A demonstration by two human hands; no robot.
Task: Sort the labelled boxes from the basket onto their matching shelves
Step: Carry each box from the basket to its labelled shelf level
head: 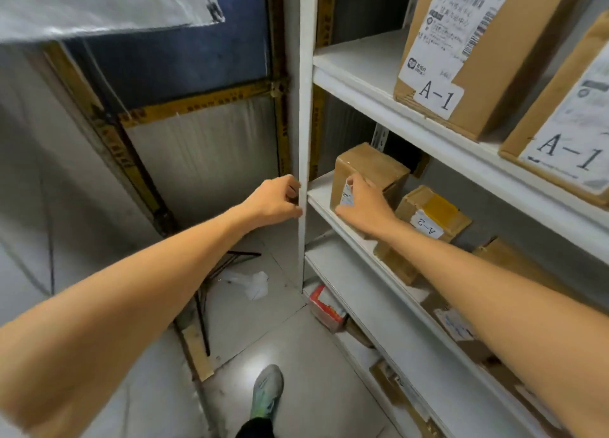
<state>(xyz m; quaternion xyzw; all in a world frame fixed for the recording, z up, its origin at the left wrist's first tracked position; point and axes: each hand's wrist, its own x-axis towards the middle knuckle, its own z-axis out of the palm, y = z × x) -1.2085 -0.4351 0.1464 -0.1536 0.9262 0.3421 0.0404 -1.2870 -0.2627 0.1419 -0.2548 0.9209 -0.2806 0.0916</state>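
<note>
Shelving: white rack [379, 103] fills the frame's right, and its tiers sort boxes by label.
A-1 boxes [478, 58]: upper right, labels facing out to be read.
Small box [372, 164]: frame centre, one tier lower, beside an A-2 box [431, 213], which is probably its match.
Right hand [365, 203]: fingers and thumb clasp the small box's front, likely seating it.
Left hand [273, 200]: fingers curled round the rack's upright [304, 108], probably steadying me.
</note>
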